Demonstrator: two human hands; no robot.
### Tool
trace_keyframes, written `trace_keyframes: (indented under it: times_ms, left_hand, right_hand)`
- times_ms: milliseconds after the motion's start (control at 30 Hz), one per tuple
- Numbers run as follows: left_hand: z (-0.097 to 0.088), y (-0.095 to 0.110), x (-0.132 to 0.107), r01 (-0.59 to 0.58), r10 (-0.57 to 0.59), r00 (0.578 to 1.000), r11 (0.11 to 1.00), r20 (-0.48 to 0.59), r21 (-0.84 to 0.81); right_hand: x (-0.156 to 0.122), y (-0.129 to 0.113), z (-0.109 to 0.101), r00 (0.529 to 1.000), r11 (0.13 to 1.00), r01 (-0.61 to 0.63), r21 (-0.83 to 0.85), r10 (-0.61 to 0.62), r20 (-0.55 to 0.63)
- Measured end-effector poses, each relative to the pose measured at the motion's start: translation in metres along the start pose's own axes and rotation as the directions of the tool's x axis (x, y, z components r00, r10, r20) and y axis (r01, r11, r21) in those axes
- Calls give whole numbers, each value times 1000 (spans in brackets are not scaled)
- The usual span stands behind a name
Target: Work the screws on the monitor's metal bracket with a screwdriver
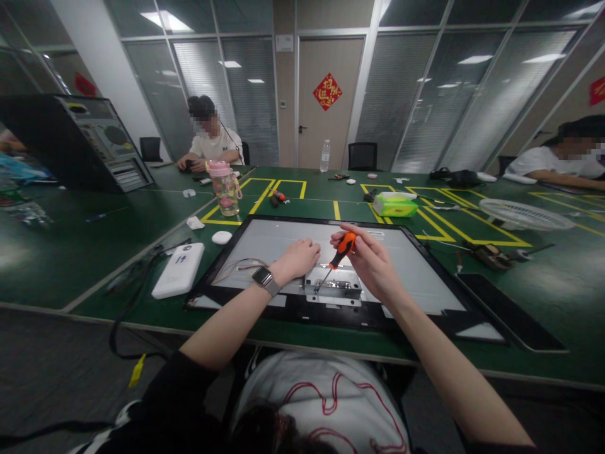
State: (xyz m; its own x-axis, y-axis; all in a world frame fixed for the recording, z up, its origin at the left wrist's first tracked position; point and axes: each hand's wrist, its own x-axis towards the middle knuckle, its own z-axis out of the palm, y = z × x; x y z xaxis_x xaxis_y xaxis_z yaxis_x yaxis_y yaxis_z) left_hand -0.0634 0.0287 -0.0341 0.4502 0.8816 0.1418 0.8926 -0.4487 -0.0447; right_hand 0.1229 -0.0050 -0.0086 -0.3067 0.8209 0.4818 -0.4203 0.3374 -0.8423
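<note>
My right hand (371, 258) grips a screwdriver (343, 250) by its orange and black handle. The thin shaft slants down to the left, its tip at the lower left of a metal bracket (335, 290); whether it sits in a screw I cannot tell. This bracket is on a flat display panel (406, 271) with a pale back and black frame, lying on the table. My left hand (299, 257), with a watch (265, 280) on its wrist, rests on the panel beside the bracket, fingers fairly flat and close together. Thin wires (241, 263) lie left of that hand.
Left of the panel are a white power bank (178, 271), a white oval case (222, 237) and a pink-lidded bottle (224, 189). Behind it stands a green tissue pack (394, 205). A long black panel (510, 309) lies right. A computer tower (94, 142) and two seated people are farther off.
</note>
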Motion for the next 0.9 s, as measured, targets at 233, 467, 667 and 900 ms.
trace_keyframes:
  times_ms: [233,467,667,900]
  left_hand:
    - [-1,0,0,0,0,1000,1000,15,11]
    - [-3,1,-1,-3,3,1000,1000,4,17]
    - [-5,2,-1,-7,6,1000,1000,11,12]
    - [0,-1,1,-14,14,1000,1000,-2,25]
  right_hand:
    - [1,7,-5,986,954,113,-277,-141,-84]
    - [-4,-1,0,964,869,212,-448,-261,-51]
    - [-4,1,3,978,888,174,-425,-205,-29]
    - [-4,1,1,944,839,246,-485,-322,-78]
